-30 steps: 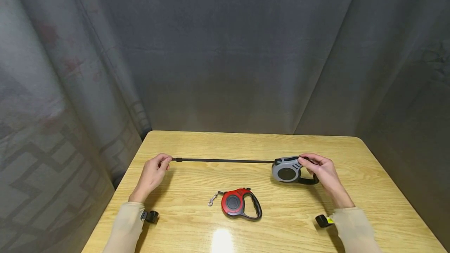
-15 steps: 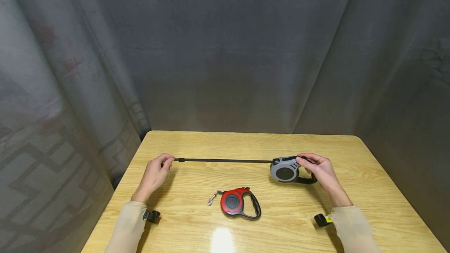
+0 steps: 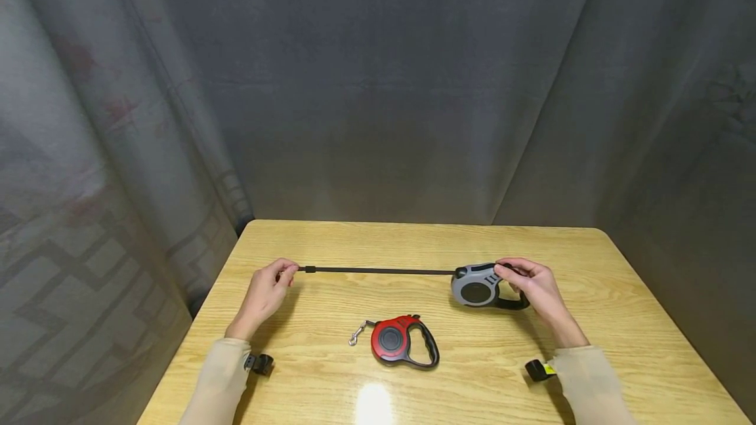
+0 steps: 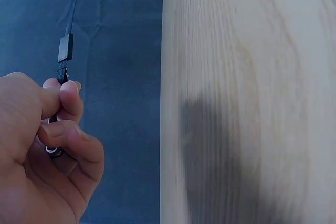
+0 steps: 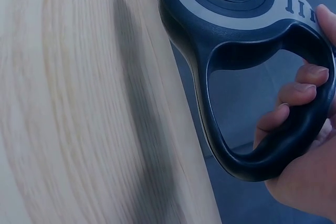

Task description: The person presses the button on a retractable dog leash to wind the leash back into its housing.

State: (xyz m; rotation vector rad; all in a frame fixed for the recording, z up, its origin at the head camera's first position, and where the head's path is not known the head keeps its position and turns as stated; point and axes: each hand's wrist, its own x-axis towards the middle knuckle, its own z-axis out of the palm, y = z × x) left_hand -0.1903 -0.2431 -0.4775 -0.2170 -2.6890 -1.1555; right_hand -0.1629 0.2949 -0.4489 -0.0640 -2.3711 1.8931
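A grey and black retractable dog leash (image 3: pixel 476 286) is held up over the table by my right hand (image 3: pixel 534 284). In the right wrist view, the fingers of that hand curl through the loop and round its black handle (image 5: pixel 310 121). The black strap (image 3: pixel 384 271) runs out of the casing, straight and level, to my left hand (image 3: pixel 268 290) on the left. Thumb and fingertips there pinch the strap's end, just past a black slider (image 4: pixel 65 48). A bit of shiny metal (image 4: pixel 52 150) shows among the left fingers, most of it hidden by them.
A red and black retractable leash (image 3: pixel 391 340) lies on the wooden table (image 3: pixel 331 385) nearer the front, between my arms. Its silver clip (image 3: pixel 356 335) points left. Grey curtains (image 3: pixel 378 97) hang behind the table and on both sides.
My left hand has moved a little to the right and my right hand slightly to the left, so the stretch of strap between them is shorter. The red leash lies still.
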